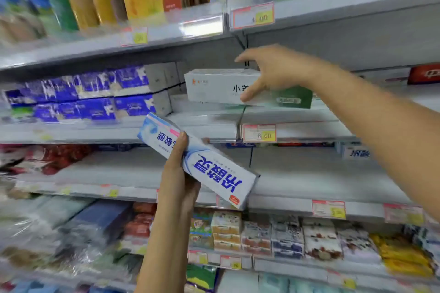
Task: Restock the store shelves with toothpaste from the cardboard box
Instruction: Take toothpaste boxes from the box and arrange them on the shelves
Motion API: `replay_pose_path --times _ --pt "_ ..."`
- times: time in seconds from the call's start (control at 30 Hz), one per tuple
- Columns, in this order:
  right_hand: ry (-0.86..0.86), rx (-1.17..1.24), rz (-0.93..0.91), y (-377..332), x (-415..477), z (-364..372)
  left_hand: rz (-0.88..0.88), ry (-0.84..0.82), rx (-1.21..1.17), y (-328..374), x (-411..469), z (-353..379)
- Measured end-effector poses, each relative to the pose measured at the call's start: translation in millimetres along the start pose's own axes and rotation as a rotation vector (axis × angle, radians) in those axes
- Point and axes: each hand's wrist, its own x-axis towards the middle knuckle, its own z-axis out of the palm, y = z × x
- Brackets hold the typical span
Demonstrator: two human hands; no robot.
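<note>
1. The left hand, rising from the lower centre of the frame, held a blue-and-white toothpaste box from beneath. Its thumb lay across the printed face, and a fingertip showed past the far edge, so the grip was closed round the box near its upper-left half.
2. That box's long axis ran on a slant, from upper left down to lower right, and its print read upside down. Most of its length hung out to the lower right of the grip.
3. The right hand, reaching in from the right edge, was at a white-and-green toothpaste box lying level on the middle shelf, right of centre. The thumb touched the box's front face and the fingers stretched over its top. I could not tell whether it was pinching the box or only steadying it.
4. The shelf spot lay above and slightly right of the held box, just over the yellow price tag, with blue packs to its left.
5. As a judgement, the left hand was the nearer to carry its box up, and the slanted axis would have to be turned level, parallel to the shelf edge, before it could slide in.
6. The cardboard box was not in view.
</note>
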Motion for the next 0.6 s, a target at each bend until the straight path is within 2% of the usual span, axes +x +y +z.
replay_pose_path --times 0.1,0.27,0.47,0.6 --pt "-0.025 -0.046 0.015 -12.6 49.7 15.7 0.016 0.057 -0.081 8.6 21.1 -10.0" --pt "-0.094 -0.054 0.009 -19.5 96.7 54.7 0.002 0.063 -0.081 15.1 39.4 -25.4" --pt "-0.054 0.091 0.022 -20.8 115.0 100.6 -0.008 0.039 -0.005 14.7 46.5 -37.7" --pt "-0.008 0.046 0.006 -19.9 124.8 115.0 -0.035 0.033 0.031 13.3 51.0 -41.7"
